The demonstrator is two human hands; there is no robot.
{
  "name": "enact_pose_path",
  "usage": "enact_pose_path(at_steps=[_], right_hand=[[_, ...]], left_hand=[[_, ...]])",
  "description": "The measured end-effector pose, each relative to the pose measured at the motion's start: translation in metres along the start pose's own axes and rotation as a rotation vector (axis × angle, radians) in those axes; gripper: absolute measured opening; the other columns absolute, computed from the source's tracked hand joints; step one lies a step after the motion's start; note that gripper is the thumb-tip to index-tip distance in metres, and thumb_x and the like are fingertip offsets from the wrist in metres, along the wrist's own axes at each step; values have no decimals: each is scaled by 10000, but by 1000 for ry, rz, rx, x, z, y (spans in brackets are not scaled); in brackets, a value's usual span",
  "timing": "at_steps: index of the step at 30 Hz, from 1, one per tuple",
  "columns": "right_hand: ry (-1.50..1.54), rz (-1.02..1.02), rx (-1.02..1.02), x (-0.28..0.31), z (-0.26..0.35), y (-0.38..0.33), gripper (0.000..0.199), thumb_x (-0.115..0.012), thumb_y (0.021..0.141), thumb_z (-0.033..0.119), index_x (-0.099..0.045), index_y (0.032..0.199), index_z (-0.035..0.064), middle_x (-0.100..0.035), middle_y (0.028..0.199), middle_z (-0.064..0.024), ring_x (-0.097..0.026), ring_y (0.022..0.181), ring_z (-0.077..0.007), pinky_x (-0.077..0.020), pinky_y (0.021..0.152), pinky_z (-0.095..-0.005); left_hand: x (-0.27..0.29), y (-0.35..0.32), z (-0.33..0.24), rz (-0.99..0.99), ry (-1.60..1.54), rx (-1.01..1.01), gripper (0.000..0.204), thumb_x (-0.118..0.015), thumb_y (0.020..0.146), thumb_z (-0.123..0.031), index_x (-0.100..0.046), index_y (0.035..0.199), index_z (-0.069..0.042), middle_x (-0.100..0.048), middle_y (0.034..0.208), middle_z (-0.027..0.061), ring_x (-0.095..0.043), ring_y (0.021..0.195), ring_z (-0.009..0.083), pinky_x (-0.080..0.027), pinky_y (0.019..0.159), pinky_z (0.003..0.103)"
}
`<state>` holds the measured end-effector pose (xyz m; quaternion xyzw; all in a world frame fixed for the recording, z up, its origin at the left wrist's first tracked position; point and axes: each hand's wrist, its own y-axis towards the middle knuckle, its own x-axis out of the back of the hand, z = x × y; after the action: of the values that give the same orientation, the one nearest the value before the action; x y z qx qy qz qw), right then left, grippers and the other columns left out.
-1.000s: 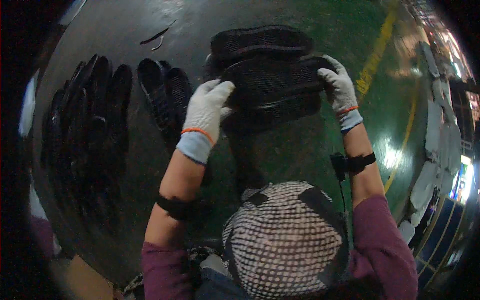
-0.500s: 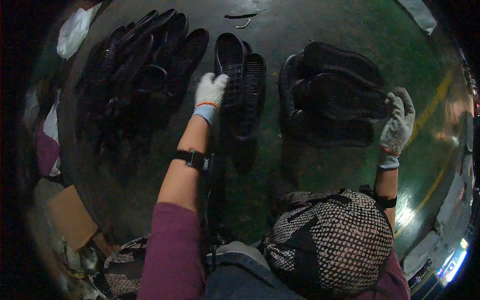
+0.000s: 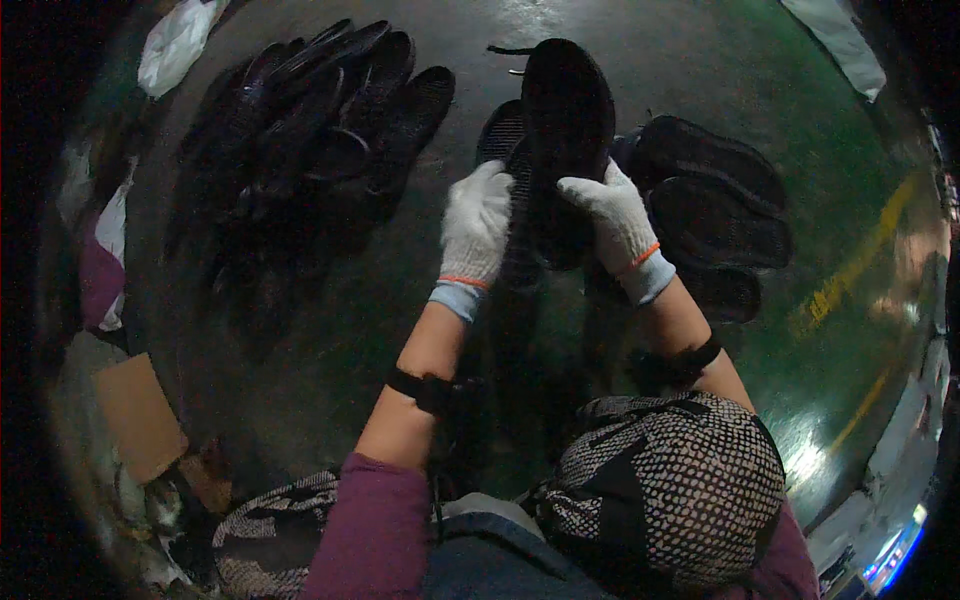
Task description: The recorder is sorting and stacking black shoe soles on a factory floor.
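Note:
In front of me a black shoe sole [image 3: 568,110] stands lengthwise, its smooth dark face toward me. My right hand [image 3: 620,218], in a white knitted glove, grips its right edge, with the thumb across the face. My left hand [image 3: 477,225], gloved the same way, is closed at the left edge of a ribbed black sole [image 3: 499,135]. That sole lies partly behind the first one, and my left fingertips are partly hidden. Right of my right hand lies a group of black soles [image 3: 715,215], laid crosswise and overlapping.
At the left a large heap of black soles [image 3: 385,120] spreads over the dark green floor [image 3: 370,350]. White sheeting [image 3: 175,48] and a brown cardboard piece [image 3: 140,415] lie along the left side. A yellow line [image 3: 850,265] runs on the floor at the right.
My right hand has left the crosswise group and come inward, now holding an upright sole beside the ribbed one. My left hand has moved right, staying by the middle soles. The view has shifted slightly.

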<state>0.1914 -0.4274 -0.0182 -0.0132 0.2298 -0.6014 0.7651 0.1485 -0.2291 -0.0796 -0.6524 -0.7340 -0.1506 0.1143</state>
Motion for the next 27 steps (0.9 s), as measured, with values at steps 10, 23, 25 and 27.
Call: enact_pose_path(at_steps=[10,23,25,27], right_hand=[[821,174,8,38,61,-80,795,-526,1004,625,-453,1529,32,-552,1487,-190,-603,1292,-340,-523,1040,-500],[708,82,40,42,65,-82,740,-581,986,574,-482,1515,68,-587,1430,-171,-644,1190,-288,-566,927,-418],[482,-26,-43,40,71,-89,674,-605,1003,461,-453,1535,76,-601,1399,-147,-659,1107,-240,-563,901,-379],[387,-77,119,23,66,-80,641,-625,997,357,-441,1541,73,-603,1383,-126,-652,1080,-208,-558,895,-356]], left_hand=[[-39,-14,-15,31,603,629,843,-770,828,-432,-426,1520,-94,-579,1357,265,-604,1213,457,-491,1016,561],[-87,-8,-30,158,852,550,883,-838,786,-386,-445,1510,-68,-641,1294,211,-671,1121,351,-536,932,473],[-74,-7,-8,158,514,553,859,-818,791,-337,-451,1502,-26,-638,1314,239,-644,1190,358,-511,991,442],[-61,-10,16,31,-2,535,758,-776,790,-236,-502,1404,114,-627,1358,282,-601,1284,366,-463,1071,362]])
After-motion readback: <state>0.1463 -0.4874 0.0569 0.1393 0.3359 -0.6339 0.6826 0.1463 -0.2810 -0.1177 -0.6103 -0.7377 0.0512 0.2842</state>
